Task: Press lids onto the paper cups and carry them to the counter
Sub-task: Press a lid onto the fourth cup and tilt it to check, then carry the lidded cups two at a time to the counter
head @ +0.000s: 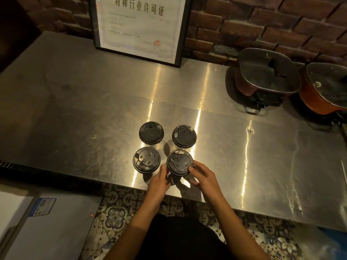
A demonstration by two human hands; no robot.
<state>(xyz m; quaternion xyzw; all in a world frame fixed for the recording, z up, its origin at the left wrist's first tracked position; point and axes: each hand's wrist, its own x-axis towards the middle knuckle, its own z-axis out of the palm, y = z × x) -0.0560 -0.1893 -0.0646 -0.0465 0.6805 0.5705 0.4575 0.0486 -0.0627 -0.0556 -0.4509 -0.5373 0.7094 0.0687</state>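
Several paper cups with black lids stand in a square on the steel counter [75,113]. The far left cup [151,132] and far right cup [184,136] stand untouched, as does the near left cup [146,160]. At the near right cup [179,162], my left hand [159,180] holds the lid's left rim with curled fingers. My right hand [201,175] grips the lid's right rim with thumb and fingertips. The cup bodies are mostly hidden beneath their lids.
A framed certificate [139,27] leans on the brick wall at the back. Two lidded pots [266,76] [326,87] sit at the right rear. A white appliance [43,226] stands low at the left, over patterned floor tiles.
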